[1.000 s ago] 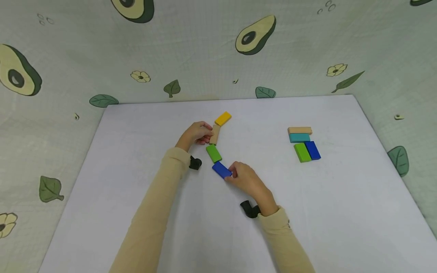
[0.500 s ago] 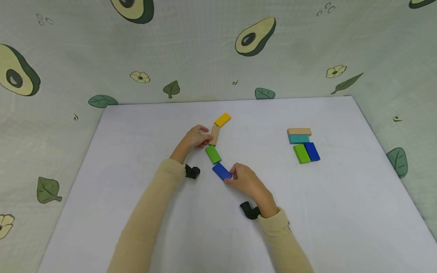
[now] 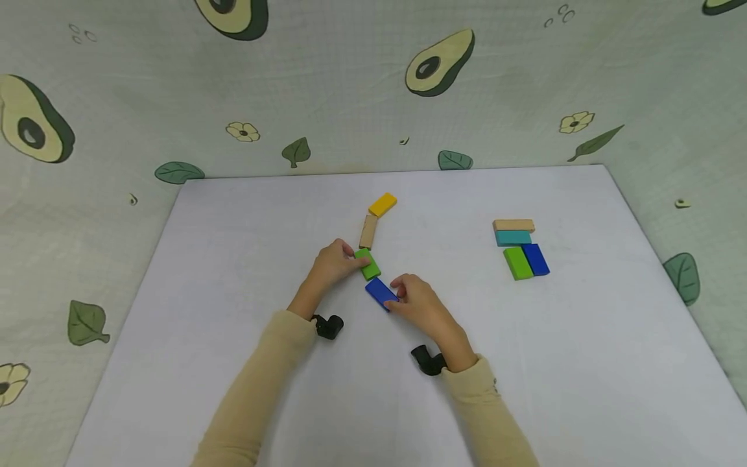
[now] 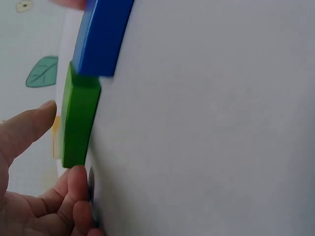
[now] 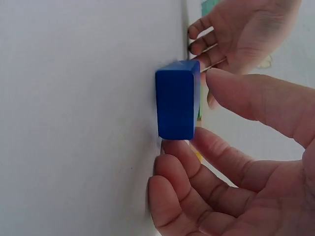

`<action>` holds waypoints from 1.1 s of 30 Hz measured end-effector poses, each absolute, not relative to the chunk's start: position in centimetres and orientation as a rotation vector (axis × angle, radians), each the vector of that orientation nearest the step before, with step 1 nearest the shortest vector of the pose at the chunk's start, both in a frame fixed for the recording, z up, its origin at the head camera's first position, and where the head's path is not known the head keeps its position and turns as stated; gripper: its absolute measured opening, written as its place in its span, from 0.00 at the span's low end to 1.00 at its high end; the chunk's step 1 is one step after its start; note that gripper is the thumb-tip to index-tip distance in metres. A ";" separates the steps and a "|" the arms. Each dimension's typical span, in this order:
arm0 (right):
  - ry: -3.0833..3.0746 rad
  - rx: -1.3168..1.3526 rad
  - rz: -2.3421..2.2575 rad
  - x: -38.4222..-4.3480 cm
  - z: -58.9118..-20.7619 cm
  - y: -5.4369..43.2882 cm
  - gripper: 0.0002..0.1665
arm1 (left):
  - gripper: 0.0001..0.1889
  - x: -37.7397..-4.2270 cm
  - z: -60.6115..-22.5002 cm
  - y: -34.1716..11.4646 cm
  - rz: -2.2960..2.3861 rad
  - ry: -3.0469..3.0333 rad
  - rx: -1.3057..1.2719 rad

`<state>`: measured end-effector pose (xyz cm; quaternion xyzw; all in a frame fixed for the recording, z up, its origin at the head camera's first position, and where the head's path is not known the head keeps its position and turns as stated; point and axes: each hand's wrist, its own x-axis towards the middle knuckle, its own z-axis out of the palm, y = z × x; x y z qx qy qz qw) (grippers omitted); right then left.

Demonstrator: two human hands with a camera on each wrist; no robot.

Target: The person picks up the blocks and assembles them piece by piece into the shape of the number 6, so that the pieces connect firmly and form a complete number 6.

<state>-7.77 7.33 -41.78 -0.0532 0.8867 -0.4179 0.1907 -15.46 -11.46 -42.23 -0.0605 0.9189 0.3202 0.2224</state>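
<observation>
In the head view, a bent row of flat rectangular blocks lies on the white table: a yellow block [image 3: 382, 204], a plain wooden block [image 3: 368, 231], a green block [image 3: 371, 269] and a blue block [image 3: 378, 292]. My left hand [image 3: 334, 264] is at the green block, its thumb over the top; in the left wrist view a fingertip touches the block's end while the thumb [image 4: 29, 128] stands apart. My right hand [image 3: 423, 303] holds the near end of the blue block between thumb and fingers, seen end-on as a blue block [image 5: 175, 104] in the right wrist view.
To the right lies a group of blocks: a wooden block [image 3: 513, 225], a teal block [image 3: 513, 238], another green block [image 3: 518, 263] and another blue block [image 3: 535, 259]. An avocado-patterned cloth [image 3: 350, 84] hangs behind the table [image 3: 583, 357]. Black wrist cameras sit below both hands.
My left hand has moved from the wooden block toward me to the green block. My right hand has stayed at the blue block. The row looks nearly unchanged.
</observation>
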 end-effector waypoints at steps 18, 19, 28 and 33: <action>2.505 -0.111 -1.153 -7.7 -42.1 6.7 0.20 | 0.28 -13.9 -43.0 -10.8 0.940 2.661 -0.188; 2.504 -0.111 -1.158 -7.7 -42.1 6.7 0.20 | 0.27 -13.9 -43.0 -10.9 0.942 2.659 -0.176; 2.525 -0.144 -1.177 -7.7 -42.2 6.3 0.17 | 0.24 -14.3 -43.0 -11.8 0.963 2.626 -0.081; 2.551 -0.148 -1.169 -7.6 -42.4 6.1 0.17 | 0.23 -14.7 -43.1 -12.3 1.005 2.571 -0.071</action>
